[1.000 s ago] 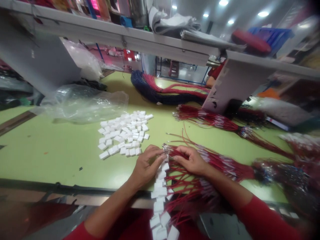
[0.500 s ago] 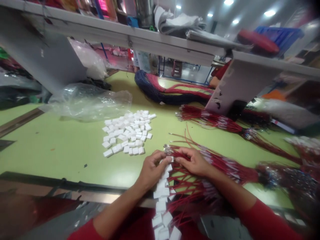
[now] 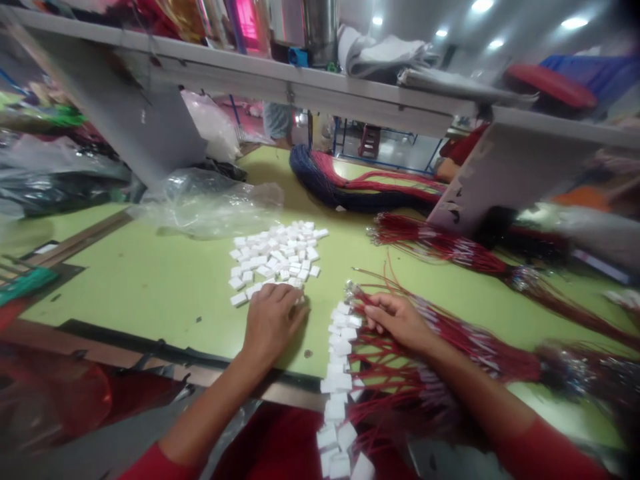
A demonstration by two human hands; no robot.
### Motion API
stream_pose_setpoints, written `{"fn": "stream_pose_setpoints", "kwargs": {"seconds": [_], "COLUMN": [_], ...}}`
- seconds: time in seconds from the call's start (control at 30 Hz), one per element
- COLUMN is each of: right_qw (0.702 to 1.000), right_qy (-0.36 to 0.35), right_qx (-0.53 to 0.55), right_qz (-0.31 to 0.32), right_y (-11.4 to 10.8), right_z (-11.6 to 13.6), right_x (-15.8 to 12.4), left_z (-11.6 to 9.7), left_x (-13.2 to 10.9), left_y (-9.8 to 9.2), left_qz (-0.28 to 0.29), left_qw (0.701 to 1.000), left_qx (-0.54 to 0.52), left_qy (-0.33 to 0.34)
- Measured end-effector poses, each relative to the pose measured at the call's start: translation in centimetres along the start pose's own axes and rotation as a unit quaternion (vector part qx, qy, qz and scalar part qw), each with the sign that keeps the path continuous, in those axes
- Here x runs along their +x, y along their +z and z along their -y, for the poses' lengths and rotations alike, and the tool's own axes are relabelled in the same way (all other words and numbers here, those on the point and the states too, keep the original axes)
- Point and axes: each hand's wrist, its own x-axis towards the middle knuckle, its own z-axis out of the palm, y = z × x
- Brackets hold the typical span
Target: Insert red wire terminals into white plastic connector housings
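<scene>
My left hand (image 3: 275, 317) reaches over the near side of a pile of white connectors (image 3: 280, 253); its fingers curl down, and whatever they may hold is hidden. My right hand (image 3: 400, 320) pinches red wires (image 3: 363, 300) near their metal-tipped ends. Beside it, a column of white connectors (image 3: 339, 363) joined to red wires runs down to the table's near edge and past it. More red wires (image 3: 465, 337) lie under and behind my right forearm.
Behind the pile lies a clear plastic bag (image 3: 215, 203). Blue and pink wire bundles (image 3: 325, 180) rest at the back, with another red wire bundle (image 3: 445, 243) nearer. A grey shelf (image 3: 240, 73) crosses above the table. A person's legs (image 3: 278, 121) show beyond.
My left hand has left the top of the connector column and moved left to the loose pile. My right hand stays at the wires. The view has shifted left.
</scene>
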Motion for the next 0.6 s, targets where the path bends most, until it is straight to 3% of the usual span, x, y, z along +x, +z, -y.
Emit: {"fn": "stream_pose_setpoints", "kwargs": {"seconds": [0.23,0.4,0.53,0.6], "right_qw": [1.000,1.000,0.998,0.997], "right_qy": [0.004,0.008,0.022,0.030], "right_qx": [-0.001,0.017,0.013,0.029], "right_qz": [-0.010,-0.021,-0.051,-0.057], "right_y": [0.4,0.7,0.8,0.9], "right_z": [0.6,0.8,0.7,0.6], "right_x": [-0.1,-0.1,0.0,0.0], "left_z": [-0.5,-0.6,-0.9,-1.4], "left_x": [1.2,2.0,1.9,1.8], "left_y": [0.3,0.4,0.3,0.2], "left_qz": [0.029,0.079,0.069,0.083], "left_qw": [0.991,0.989,0.996,0.965], "left_qx": [0.126,0.113,-0.048,-0.225], "left_qy": [0.032,0.051,-0.022,-0.110]}}
